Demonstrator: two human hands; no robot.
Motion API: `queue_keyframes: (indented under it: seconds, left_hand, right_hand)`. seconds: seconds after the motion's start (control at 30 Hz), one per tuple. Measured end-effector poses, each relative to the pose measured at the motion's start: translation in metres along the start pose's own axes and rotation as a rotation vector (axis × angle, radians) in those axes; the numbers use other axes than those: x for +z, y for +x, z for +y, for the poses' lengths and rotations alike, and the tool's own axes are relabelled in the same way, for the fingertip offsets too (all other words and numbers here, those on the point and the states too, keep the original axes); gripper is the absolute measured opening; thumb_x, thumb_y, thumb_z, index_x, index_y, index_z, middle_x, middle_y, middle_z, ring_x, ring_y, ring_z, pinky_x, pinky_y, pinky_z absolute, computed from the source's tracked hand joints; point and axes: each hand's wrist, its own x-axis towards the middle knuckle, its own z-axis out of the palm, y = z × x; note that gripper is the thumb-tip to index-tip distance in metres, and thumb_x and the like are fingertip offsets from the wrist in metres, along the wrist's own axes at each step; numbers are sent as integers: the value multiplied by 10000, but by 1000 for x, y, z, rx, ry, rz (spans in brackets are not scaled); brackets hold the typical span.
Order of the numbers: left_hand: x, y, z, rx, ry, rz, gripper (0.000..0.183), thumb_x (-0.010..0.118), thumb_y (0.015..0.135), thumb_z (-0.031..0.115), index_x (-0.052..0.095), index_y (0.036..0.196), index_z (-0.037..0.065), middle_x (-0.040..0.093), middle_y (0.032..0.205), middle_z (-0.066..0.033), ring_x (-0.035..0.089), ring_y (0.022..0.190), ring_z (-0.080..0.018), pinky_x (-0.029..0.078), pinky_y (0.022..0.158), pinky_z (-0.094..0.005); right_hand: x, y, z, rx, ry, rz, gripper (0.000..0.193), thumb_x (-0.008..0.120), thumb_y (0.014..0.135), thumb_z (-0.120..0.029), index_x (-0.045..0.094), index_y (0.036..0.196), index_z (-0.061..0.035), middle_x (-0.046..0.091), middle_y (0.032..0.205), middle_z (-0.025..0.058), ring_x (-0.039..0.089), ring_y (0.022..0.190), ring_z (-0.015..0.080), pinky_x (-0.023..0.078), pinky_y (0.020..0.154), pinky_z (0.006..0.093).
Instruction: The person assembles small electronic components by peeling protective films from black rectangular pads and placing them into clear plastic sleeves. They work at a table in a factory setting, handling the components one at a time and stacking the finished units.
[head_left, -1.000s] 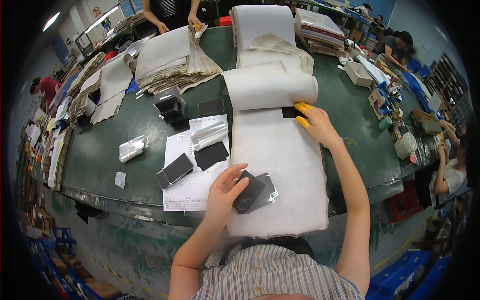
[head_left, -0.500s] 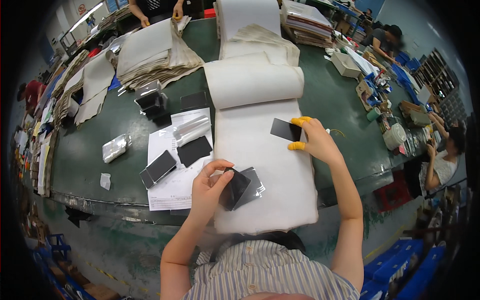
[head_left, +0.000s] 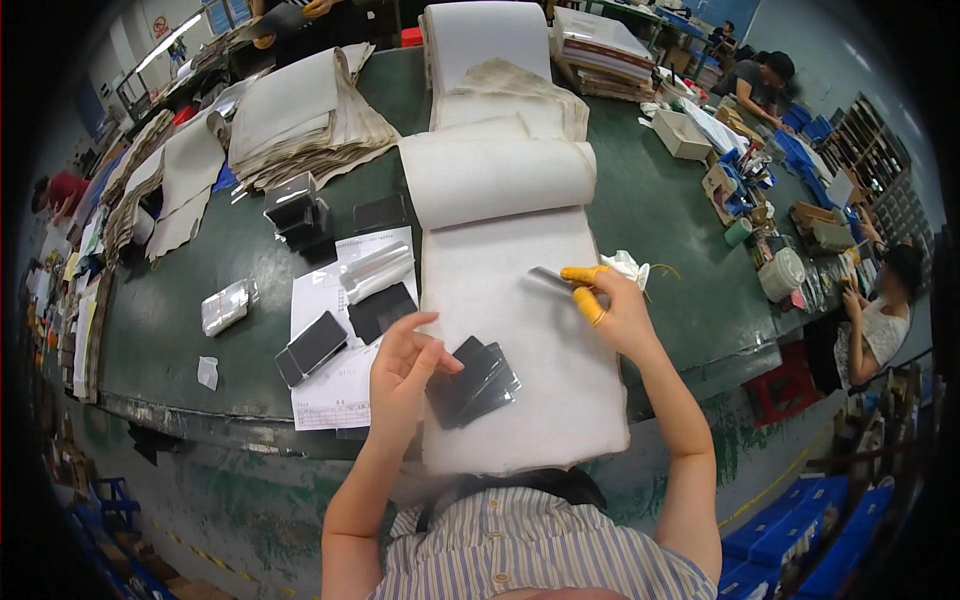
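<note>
Pad edges: the white paper pad (head_left: 545, 405) reaches past the front edge of the green table (head_left: 650, 210); a curled sheet (head_left: 500, 180) bounds its far part.
Open room: bare paper runs between the curled sheet and the cards near the person; to the right, green surface stretches from the pad to a white box (head_left: 680, 143), well apart; a crumpled white cloth (head_left: 626, 268) lies just beyond the right hand.
Right hand (head_left: 620, 308): comes in from the right, palm down over the pad's right edge; thumb and finger, in two visible yellow covers, pinch one dark card (head_left: 546, 280), tilted and slightly blurred, above the pad.
Left hand (head_left: 402, 368): over the pad's left edge, fingers loosely curled, index and thumb apart; whether a fingertip touches the cards, I cannot tell.
Cards on pad: at least two overlapping dark cards (head_left: 482, 388), beside the left fingertips.
Printed sheet (head_left: 335, 392): one, left of the pad; two groups of dark cards (head_left: 380, 315) and one clear film bundle (head_left: 378, 273) on it.
Farther left: one wrapped pack (head_left: 228, 307); one white scrap (head_left: 207, 373).
</note>
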Motion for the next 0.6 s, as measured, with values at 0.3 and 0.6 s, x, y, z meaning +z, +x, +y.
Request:
queue_keyframes:
  seconds: [0.3,0.6]
  left_hand:
    - [-5,-4,1,-173,-408,57,168,488,961,110,539,1065,-12,611,852,-103,673,777,-220,562,671,-322]
    - [5,-15,4,-136,-208,59,293,656,806,-44,572,1086,-28,679,843,-121,667,839,-189,536,781,-290]
  right_hand:
    - [10,3,4,222,379,66,364,627,880,-95,541,1232,-60,542,918,39,564,635,100,494,533,225]
    - [12,-29,-73,-54,561,157,297,603,888,-36,503,1163,15,564,1020,94,645,578,147,508,435,222]
